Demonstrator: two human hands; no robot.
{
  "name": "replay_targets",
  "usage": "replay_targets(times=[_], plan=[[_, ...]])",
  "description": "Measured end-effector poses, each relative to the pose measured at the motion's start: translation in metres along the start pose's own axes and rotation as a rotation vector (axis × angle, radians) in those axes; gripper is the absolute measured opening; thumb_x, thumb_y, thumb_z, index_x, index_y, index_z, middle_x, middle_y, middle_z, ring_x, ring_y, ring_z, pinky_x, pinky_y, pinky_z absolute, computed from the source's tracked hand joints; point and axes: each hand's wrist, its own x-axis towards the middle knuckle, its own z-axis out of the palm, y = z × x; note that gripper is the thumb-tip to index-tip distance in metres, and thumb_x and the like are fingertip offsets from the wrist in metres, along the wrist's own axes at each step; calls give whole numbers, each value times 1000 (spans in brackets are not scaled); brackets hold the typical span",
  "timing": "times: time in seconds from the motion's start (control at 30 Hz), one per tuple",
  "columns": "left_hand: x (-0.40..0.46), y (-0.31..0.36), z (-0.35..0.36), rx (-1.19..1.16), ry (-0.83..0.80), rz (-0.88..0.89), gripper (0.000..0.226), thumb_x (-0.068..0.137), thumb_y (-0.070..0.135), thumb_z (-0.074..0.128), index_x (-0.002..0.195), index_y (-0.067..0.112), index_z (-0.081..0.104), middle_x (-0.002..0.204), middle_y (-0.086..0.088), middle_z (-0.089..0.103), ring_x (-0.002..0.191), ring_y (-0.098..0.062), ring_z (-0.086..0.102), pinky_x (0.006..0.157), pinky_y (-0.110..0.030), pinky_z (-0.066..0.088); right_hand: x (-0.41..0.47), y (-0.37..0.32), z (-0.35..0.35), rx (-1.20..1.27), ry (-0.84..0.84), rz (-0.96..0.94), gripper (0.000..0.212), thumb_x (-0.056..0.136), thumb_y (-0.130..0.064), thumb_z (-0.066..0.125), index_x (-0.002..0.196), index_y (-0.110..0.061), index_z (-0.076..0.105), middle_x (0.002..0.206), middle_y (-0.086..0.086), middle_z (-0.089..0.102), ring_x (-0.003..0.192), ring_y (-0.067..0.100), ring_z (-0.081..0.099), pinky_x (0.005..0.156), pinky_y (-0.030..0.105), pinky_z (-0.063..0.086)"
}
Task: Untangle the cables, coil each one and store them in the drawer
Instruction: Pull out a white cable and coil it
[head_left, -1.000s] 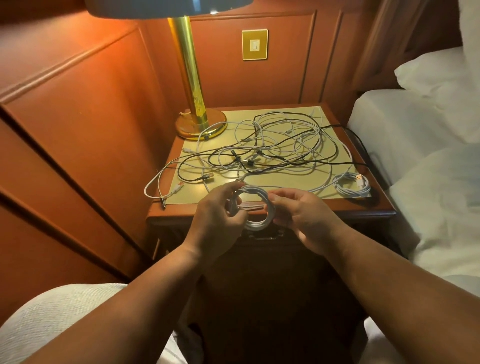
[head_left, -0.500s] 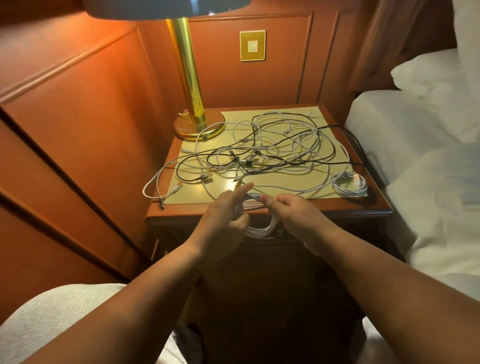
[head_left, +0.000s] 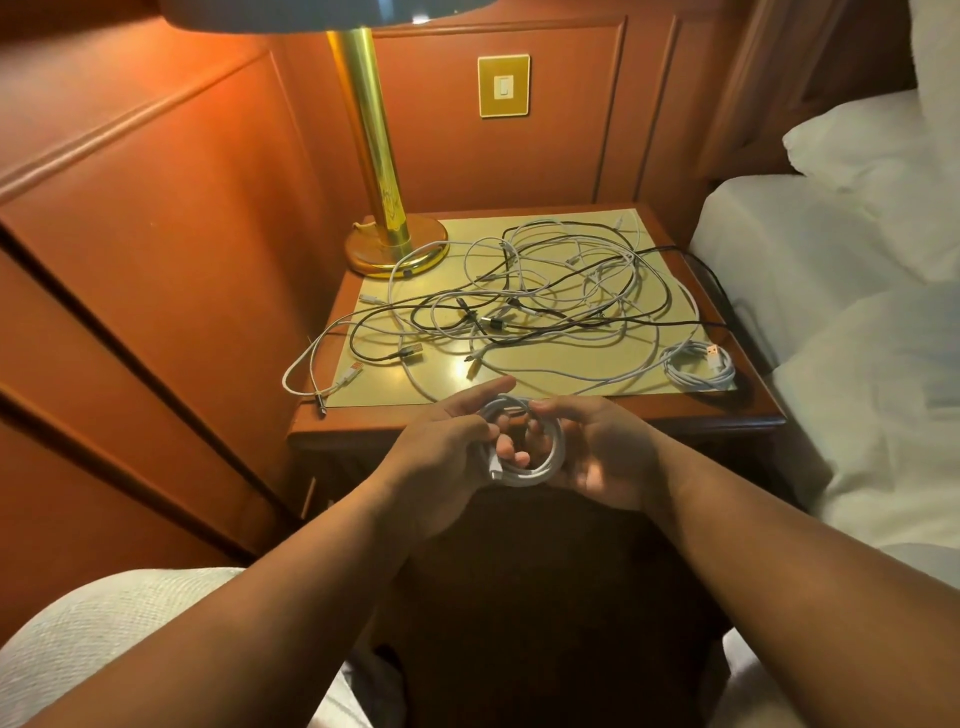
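Both hands meet just in front of the near edge of the wooden nightstand (head_left: 727, 415), sharing one coiled white cable (head_left: 540, 465). The left hand (head_left: 447, 457) curls its fingers around the left side of the coil, with the thumb and a plug end showing near the palm, while its index finger points out straight over the tabletop edge. The right hand (head_left: 602, 452) pinches the top of the coil between curled fingertips, its palm turned inward; some of its fingers pass through the ring of loops.

On the nightstand's yellowish top lies a tangle of white and black cables (head_left: 545, 296), loops crossing one another across most of the surface, several plug ends sticking out toward the left. One white strand droops over the left edge of the tabletop. At the right front corner sits a second, already coiled white cable (head_left: 696, 366) with its USB plug resting on top, apart from the tangle save for a strand running to it.

The drawer front below the tabletop is in deep shadow behind the hands; whether it is open or what it holds cannot be told.

A brass lamp (head_left: 389, 228) stands at the back left corner, its base touched by a white loop. A brass wall switch (head_left: 503, 85) sits on the panelling behind, and white bedding (head_left: 831, 249) lies to the right.
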Motion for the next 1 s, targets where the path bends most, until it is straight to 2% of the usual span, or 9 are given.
replay_targets(times=[0.07,0.13,0.33,0.4,0.47,0.6,0.7,0.87,1.0], plan=[[2,-1,0,-32,39,-29,49,94,-13,37,133,10,57,101,-15,59,59,-12,57,68,-34,56,0,-2,5,-294,61,-94,43,98,-42,51,112,-1,59,108,25,56,99,32,51,99,54,45],[3,0,-1,-33,52,-52,48,95,-11,37,132,9,59,112,-17,62,57,-10,57,72,-34,56,-1,-3,11,-629,145,-256,32,104,-37,42,91,-10,55,89,15,53,82,24,48,77,45,43],[-1,6,-3,-170,29,-146,45,97,-7,32,129,6,61,132,-22,61,49,-7,37,54,-23,52,-4,2,9,-946,215,-477,25,104,-37,43,82,-28,52,74,-7,55,64,4,47,63,31,39],[0,6,-5,-148,25,-162,46,96,-7,32,128,7,62,131,-21,63,50,-7,33,64,-25,53,-2,3,9,-1057,251,-504,25,104,-38,42,85,-28,54,77,-7,58,68,6,52,63,32,42],[1,8,-7,-71,35,-168,46,94,-9,35,126,7,64,127,-18,66,50,-7,34,75,-28,49,-1,2,9,-1167,298,-529,32,102,-43,39,87,-23,59,79,-4,60,73,13,56,65,40,48],[4,14,-7,124,102,-128,43,93,-10,43,125,9,64,118,-18,65,57,-11,40,58,-28,55,-2,-2,9,-1277,350,-539,45,99,-49,33,80,-19,60,73,1,60,68,18,56,64,45,49],[3,17,-7,247,158,-29,38,94,-9,49,124,9,63,118,-15,63,56,-10,49,58,-27,54,-5,-4,12,-1314,354,-493,48,102,-47,32,77,-18,61,71,3,60,67,21,56,65,45,48],[-8,19,-8,620,163,153,28,96,3,59,119,16,66,81,-6,66,60,-12,62,64,-29,55,-20,-7,20,-1439,378,-414,53,100,-52,28,68,-21,58,66,2,58,60,18,51,55,37,38],[-24,23,-5,905,150,275,28,96,8,62,118,24,68,99,-1,67,73,-12,70,67,-26,60,-39,-9,26,-1544,438,-378,54,96,-59,27,75,-23,62,70,-1,60,63,17,55,56,33,41]])
